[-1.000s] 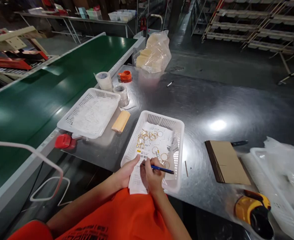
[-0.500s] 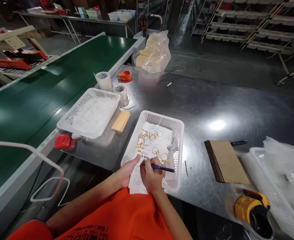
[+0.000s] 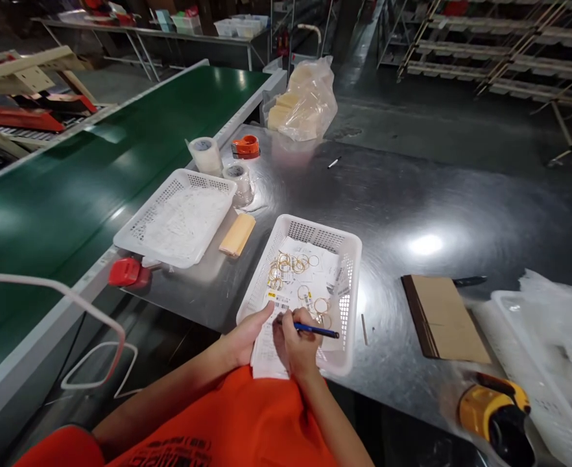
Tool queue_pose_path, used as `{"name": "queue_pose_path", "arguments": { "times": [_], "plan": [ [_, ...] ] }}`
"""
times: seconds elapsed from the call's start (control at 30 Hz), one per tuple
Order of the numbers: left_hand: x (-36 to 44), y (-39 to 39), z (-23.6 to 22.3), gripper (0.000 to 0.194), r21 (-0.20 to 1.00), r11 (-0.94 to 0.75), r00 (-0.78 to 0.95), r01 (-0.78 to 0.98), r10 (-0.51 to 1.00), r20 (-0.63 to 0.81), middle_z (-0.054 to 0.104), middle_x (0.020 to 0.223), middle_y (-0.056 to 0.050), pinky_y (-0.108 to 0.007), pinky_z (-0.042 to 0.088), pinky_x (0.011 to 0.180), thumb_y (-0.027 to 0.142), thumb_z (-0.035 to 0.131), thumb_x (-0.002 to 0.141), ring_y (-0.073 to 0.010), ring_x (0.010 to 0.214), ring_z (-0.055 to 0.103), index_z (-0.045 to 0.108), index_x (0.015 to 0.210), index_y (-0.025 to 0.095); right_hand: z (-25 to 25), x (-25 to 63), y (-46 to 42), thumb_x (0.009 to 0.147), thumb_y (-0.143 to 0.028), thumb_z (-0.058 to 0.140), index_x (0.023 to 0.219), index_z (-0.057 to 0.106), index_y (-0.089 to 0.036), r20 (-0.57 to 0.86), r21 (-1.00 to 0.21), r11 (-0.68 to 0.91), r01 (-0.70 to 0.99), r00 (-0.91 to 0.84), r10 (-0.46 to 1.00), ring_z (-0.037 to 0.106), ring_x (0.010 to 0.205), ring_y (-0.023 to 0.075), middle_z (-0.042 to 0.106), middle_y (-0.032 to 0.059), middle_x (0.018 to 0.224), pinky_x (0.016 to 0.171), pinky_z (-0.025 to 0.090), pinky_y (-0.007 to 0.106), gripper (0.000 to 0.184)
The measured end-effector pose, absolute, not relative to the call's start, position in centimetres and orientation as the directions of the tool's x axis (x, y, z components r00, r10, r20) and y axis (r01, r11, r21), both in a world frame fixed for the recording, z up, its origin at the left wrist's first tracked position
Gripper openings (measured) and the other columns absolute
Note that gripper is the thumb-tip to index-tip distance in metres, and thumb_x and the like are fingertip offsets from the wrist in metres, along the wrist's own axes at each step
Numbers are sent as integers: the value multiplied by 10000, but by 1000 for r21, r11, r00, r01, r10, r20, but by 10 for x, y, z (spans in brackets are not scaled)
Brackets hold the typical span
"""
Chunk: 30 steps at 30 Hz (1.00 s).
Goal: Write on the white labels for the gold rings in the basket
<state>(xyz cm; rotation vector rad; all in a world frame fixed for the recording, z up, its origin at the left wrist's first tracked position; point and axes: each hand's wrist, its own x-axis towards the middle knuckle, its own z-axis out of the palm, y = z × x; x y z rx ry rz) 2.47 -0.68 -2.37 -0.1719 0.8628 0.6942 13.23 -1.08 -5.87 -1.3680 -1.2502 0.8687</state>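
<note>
My right hand (image 3: 301, 340) is closed around a dark blue pen (image 3: 318, 330), its tip end down at a printed paper slip (image 3: 268, 350). My left hand (image 3: 248, 334) grips the slip's left edge, thumb on top and the fingers hidden beneath. Both hands are at the near end of a white perforated basket (image 3: 357, 259). Inside the basket, several gold-coloured rings (image 3: 293, 263) lie in small clear bags over more printed sheets (image 3: 322, 258).
Left stand a second white basket (image 3: 125, 237) with clear bags, tape rolls (image 3: 205, 155), an orange tape dispenser (image 3: 246, 147) and a yellowish folded bundle (image 3: 238, 235). Right are cardboard pieces (image 3: 449, 318), a yellow-black device (image 3: 493, 415) and a plastic-filled tray (image 3: 504, 308). A green conveyor (image 3: 144, 143) borders the table.
The view has shifted very slightly, so the table's things appear a little further right. Both hands keep practically the same pose on the slip and pen.
</note>
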Motion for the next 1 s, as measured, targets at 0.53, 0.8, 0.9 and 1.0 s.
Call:
{"name": "queue_pose_path", "arguments": {
  "times": [0.53,0.8,0.9,1.0],
  "plan": [
    [-16,-2,-44,568,220,765,374,-605,517,-770,704,923,-172,-429,510,783,561,391,891,-271,785,683,623,1069,75,-126,199,64,907,-344,337,1027,523,-155,-18,-728,-44,684,45,999,587,647,181,639,81,801,555,370,269,292],
    [-20,2,-41,572,226,747,321,-625,510,-798,706,888,-175,-401,516,776,535,391,901,-272,806,687,599,1117,48,-149,178,76,622,-30,576,825,607,-191,-91,-622,325,712,-478,874,535,930,215,642,67,866,932,320,334,262],
    [-21,1,-42,568,230,732,297,-641,514,-805,709,884,-165,-390,521,754,526,416,896,-264,784,689,576,1166,52,-148,181,71,613,-26,561,779,594,-182,-96,-647,317,694,-486,868,522,866,230,617,76,766,908,322,359,230],
    [-21,1,-41,556,235,743,293,-627,504,-812,708,881,-164,-387,523,752,527,388,906,-256,776,688,588,1141,64,-142,191,74,646,-49,486,689,542,-187,-67,-706,245,664,-407,911,501,740,204,563,48,662,814,349,344,155]
  ]
}}
